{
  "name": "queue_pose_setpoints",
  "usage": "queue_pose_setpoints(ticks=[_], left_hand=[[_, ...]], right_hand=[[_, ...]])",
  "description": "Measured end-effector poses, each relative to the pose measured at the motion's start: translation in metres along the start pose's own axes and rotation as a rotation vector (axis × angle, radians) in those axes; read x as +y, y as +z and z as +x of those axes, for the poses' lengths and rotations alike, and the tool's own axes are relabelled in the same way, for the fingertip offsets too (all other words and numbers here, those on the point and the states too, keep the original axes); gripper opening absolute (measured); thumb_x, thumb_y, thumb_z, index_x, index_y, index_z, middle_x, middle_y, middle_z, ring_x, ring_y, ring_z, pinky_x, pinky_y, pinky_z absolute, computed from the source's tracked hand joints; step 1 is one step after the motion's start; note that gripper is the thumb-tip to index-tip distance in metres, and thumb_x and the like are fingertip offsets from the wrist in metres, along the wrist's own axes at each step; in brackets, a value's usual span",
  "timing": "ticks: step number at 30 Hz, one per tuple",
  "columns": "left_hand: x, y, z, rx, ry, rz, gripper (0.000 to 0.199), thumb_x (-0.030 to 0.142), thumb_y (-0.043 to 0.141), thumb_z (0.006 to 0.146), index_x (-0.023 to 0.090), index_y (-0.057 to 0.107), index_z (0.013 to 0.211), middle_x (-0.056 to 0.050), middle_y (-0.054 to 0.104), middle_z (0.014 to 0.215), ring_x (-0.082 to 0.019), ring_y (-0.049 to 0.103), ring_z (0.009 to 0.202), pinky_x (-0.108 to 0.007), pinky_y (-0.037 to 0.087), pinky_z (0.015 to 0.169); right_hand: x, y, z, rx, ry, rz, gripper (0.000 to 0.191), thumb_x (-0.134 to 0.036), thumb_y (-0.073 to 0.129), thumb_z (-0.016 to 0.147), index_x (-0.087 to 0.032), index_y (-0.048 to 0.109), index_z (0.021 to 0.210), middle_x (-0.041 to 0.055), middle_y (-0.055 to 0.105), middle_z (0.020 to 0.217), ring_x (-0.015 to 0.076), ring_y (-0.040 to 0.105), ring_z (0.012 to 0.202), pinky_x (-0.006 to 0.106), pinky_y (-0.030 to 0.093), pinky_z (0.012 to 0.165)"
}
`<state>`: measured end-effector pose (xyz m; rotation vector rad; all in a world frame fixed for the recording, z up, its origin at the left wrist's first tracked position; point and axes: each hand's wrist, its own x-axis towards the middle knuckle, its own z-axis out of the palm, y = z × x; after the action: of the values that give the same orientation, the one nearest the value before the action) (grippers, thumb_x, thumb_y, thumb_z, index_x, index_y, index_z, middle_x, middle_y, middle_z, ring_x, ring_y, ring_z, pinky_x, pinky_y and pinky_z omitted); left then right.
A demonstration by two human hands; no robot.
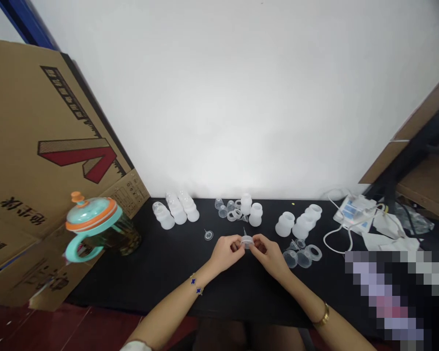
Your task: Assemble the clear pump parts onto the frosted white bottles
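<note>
At frame centre, left hand (225, 252) and right hand (269, 253) pinch one small clear cap (247, 241) between them, while loose clear rings (303, 254) lie unassembled on the worktop (161, 263).

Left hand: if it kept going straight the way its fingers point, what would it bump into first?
The left hand points right, so first the small clear part it pinches, then the right hand.

Bare black desk (161, 273) is lying open in front of the teal-and-orange lidded glass jug (95, 229), clear across to the left hand (225, 253) and right hand (269, 253). Behind that strip, a cluster of frosted white plastic bottles (175, 210) is crowding the wall. Right of the jug, beyond both hands, clear rings and cups (302, 256) are blocking the way.
</note>
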<state>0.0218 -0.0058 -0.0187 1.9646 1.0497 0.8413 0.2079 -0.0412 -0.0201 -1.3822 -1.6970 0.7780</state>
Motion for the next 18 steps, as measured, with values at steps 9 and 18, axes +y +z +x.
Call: queue_pose_setpoints(ticks=[9,18], left_hand=[[0.0022,0.0044,-0.0016,0.040,-0.040,0.020,0.022,0.023,0.056,0.080,0.017,0.046,0.060,0.007,0.040,0.053,-0.008,0.036,0.050,-0.021,0.026,0.051],[0.0018,0.0045,-0.0024,0.053,-0.045,0.036,0.022,0.025,0.056,0.081,0.017,0.050,0.062,0.007,0.039,0.053,-0.008,0.033,0.051,-0.021,0.025,0.052]], right_hand=[[-0.0017,-0.0014,-0.0001,-0.006,0.002,-0.034,0.014,-0.035,0.059,0.087,-0.021,0.064,0.087,-0.0017,0.063,0.066,0.0156,0.057,0.057,0.025,0.039,0.055],[-0.0025,-0.0019,-0.0014,-0.012,-0.001,-0.028,0.014,-0.034,0.060,0.086,-0.021,0.065,0.087,-0.0021,0.062,0.065,0.0152,0.056,0.057,0.025,0.039,0.056]])
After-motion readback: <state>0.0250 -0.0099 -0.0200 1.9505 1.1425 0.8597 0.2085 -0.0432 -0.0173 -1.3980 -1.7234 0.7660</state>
